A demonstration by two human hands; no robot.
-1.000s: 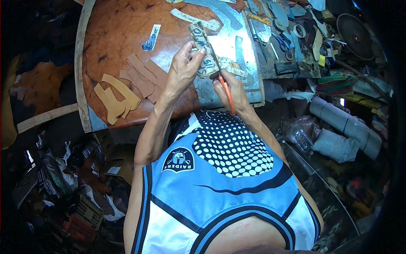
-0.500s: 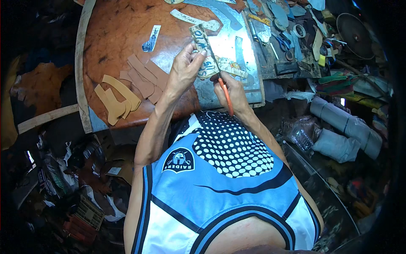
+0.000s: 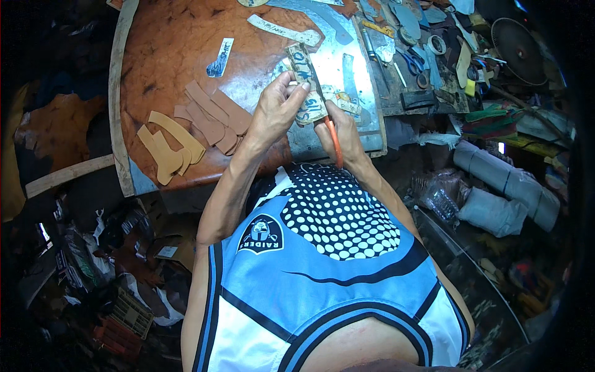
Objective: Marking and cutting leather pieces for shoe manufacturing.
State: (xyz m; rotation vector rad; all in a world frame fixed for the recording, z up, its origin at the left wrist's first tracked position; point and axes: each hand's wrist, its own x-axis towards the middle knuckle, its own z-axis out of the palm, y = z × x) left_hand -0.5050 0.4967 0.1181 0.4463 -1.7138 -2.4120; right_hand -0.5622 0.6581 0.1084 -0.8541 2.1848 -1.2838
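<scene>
My left hand (image 3: 279, 108) pinches a stiff, worn beige strip (image 3: 312, 74) with dark hand markings, thumb on its face. In my right hand (image 3: 347, 139) is a pair of orange-handled scissors (image 3: 334, 139); their handle points toward my body. The blades are mostly hidden behind the strip, so I cannot tell whether they touch or cut it. Both hands are over the near edge of the table, above a shiny metal sheet (image 3: 304, 144). A pale marked pattern piece (image 3: 338, 102) lies on the sheet, just beyond my right hand.
Tan leather cutouts (image 3: 167, 149) and brownish-pink ones (image 3: 211, 115) lie on the brown table (image 3: 167, 62) at left. Beyond them sit a small marked template (image 3: 220, 57) and a long pale one (image 3: 282, 30). Tools and scraps cover a side bench with blue-handled scissors (image 3: 412, 62).
The strip has shifted right and turned slightly, now covering the scissor blade that showed along its right edge. My left hand has moved slightly right with it; the right hand stays nearly in place.
</scene>
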